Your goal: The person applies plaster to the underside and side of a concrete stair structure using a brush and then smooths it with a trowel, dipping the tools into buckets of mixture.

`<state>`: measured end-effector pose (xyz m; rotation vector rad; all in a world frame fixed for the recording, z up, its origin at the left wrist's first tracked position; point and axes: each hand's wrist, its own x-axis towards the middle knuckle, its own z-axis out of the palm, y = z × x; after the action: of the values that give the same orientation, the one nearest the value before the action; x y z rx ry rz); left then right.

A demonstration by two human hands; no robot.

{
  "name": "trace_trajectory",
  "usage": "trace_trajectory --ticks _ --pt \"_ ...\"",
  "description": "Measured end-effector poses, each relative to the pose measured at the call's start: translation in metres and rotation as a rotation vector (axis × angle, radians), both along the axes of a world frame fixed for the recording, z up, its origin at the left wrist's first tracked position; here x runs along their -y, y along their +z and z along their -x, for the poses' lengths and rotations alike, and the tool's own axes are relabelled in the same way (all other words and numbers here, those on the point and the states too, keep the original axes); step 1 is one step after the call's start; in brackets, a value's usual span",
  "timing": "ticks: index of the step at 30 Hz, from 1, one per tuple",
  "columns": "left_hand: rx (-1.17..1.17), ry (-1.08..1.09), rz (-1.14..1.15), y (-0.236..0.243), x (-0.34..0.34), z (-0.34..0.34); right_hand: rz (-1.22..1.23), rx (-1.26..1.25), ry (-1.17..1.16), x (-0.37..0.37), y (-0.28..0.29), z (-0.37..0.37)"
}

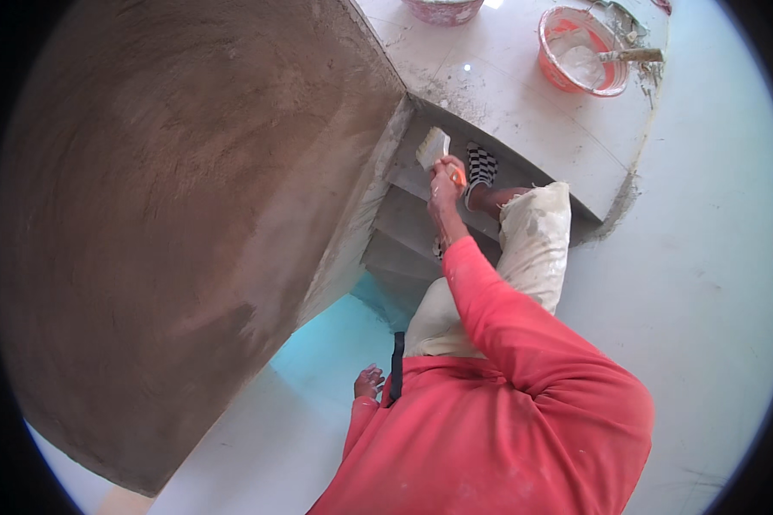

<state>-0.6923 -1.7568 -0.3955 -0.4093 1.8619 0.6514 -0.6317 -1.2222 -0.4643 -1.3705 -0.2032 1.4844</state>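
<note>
My right hand is closed round the orange handle of a wide, flat paintbrush with pale bristles. The brush is out in front of me over the grey steps, a little away from the near wall edge. My left hand hangs low by my left side, with white smears on its fingers; they are apart and hold nothing. A brown, rough-plastered wall surface fills the left, with a pale narrow edge beside the stairs.
On the white tiled landing stands a red bucket of whitish paste, a tool with a wooden handle lying across it. Another reddish tub is at the top. My checkered shoe rests on an upper step. Debris lies along the landing edge.
</note>
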Motion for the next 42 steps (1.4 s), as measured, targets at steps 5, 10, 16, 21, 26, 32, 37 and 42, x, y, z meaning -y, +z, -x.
trace_trajectory --ticks 5,10,16,21,26,32,37,42 --pt "0.045 0.000 0.020 0.017 0.007 -0.006 0.018 -0.273 -0.155 -0.041 -0.035 0.025" --pt "0.026 0.031 0.084 0.041 0.012 -0.016 0.366 -0.856 -0.281 -0.013 -0.049 0.043" --pt "0.060 -0.049 0.128 0.031 -0.013 0.003 0.637 -0.748 0.033 0.099 -0.083 0.059" --pt "0.040 0.048 0.075 0.026 -0.039 0.021 0.621 -0.601 0.243 0.067 -0.052 0.061" --pt "0.005 0.015 0.080 0.029 -0.029 0.007 0.105 -0.676 0.013 -0.053 0.024 0.013" --pt "0.032 -0.074 0.081 0.020 -0.015 -0.008 -0.058 -0.953 -0.216 -0.050 0.054 0.014" --pt "-0.001 -0.088 0.035 0.019 -0.032 0.002 0.560 -0.738 0.057 0.096 0.047 0.063" --pt "-0.039 0.023 0.003 0.024 -0.034 0.000 0.466 -0.649 0.203 0.070 0.100 0.056"
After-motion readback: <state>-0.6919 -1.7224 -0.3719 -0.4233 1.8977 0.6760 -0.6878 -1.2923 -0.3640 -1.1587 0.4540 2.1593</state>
